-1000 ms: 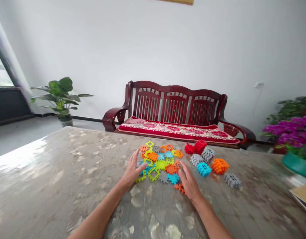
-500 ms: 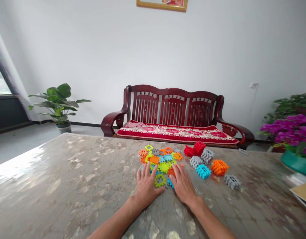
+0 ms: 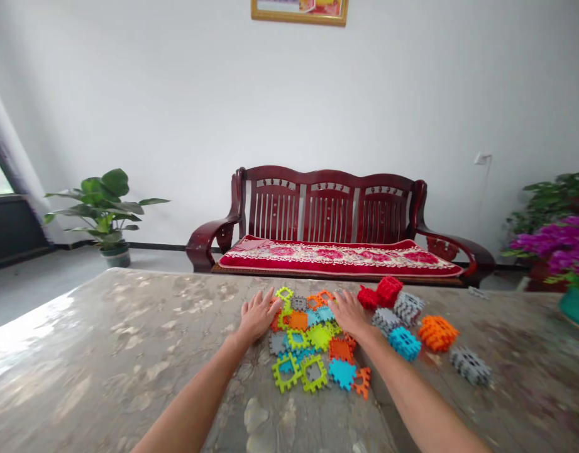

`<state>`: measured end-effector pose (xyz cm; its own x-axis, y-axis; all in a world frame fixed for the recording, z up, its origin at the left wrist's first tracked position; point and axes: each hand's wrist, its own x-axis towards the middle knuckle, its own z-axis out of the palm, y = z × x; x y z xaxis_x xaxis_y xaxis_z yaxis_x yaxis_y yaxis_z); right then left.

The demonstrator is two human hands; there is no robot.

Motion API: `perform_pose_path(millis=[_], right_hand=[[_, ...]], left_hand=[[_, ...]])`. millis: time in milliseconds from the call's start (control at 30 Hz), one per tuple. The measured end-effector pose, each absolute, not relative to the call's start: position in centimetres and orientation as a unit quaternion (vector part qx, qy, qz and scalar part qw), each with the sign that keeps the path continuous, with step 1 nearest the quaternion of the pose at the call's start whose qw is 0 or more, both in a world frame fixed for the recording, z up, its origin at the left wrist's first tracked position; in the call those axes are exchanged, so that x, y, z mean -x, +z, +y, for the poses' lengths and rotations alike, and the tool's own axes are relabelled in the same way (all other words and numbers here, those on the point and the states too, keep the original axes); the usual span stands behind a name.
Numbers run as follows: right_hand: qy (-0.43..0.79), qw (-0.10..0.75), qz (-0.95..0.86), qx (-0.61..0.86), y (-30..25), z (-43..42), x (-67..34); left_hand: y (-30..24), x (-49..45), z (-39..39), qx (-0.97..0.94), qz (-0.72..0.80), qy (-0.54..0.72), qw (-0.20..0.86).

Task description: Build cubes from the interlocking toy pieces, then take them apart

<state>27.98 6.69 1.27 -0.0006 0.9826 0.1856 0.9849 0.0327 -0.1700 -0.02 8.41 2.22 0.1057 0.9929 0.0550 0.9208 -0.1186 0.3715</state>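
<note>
"Many flat toothed pieces (image 3: 321, 336) in lime, blue, orange and grey, spread on the table (image 3: 176, 365), some overlapping. Where, from your corner of the room, is the left hand (image 3: 258, 315)?"

"At the left margin of the spread: palm down, fingers extended and parted, thumb near orange pieces. It grips nothing that I can see; whether it touches them, I cannot tell."

"And the right hand (image 3: 348, 313)?"

"At the far right margin of the spread: fingers outstretched, unclenched, tips near orange and blue pieces. Nothing shows in its grasp, though the palm is hidden."

"The group to its right?"

"Seven stacks of toothed pieces: two red, three grey, one blue, one orange. The blue stack (image 3: 404, 343) lies near the right forearm; the orange stack (image 3: 438, 333) is farther right. Behind the table: a dark red wooden bench (image 3: 329, 207)."
</note>
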Motion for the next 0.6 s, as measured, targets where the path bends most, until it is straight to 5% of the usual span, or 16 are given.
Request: perform_pose_path(millis=[300,600], right_hand=[[0.054,0.149,-0.761,0.630,-0.3,9.2,-26.7],[0.047,0.242,-0.722,0.647,-0.1,6.1,-30.1]], left_hand=[[1.8,-1.5,11.2,-0.797,0.580,0.111,0.127],[2.4,0.0,10.2,-0.799,0.514,0.232,0.208]])
